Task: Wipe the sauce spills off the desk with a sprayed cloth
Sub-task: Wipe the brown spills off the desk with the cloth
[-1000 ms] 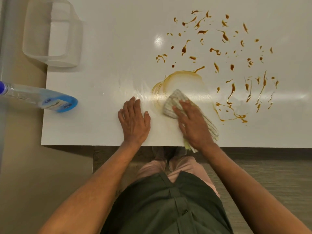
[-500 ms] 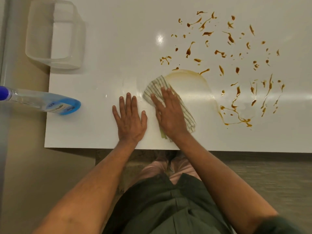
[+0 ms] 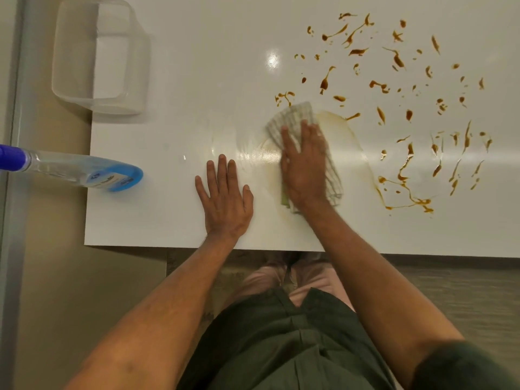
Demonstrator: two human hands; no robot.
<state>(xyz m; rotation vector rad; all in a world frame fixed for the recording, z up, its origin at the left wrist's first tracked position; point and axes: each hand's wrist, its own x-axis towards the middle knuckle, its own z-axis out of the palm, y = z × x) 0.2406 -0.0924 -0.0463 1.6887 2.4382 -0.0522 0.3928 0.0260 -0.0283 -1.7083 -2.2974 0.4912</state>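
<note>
Brown sauce spills speckle the right half of the white desk. A pale smeared ring of sauce curves around the wiped patch. My right hand lies flat with straight fingers on a checked cloth and presses it onto the desk; the cloth's far end reaches the nearest drops. My left hand rests flat, fingers spread, on the desk to the left of the cloth. A wet sheen lies between the two hands.
A spray bottle with blue liquid lies on its side over the desk's left edge. A clear plastic container stands at the far left corner. The desk's front edge runs just below my wrists.
My right hand has slid the cloth from the near right to the left and then away from me, up to the nearest drops. The brown ring has thinned. My left hand stays put.
</note>
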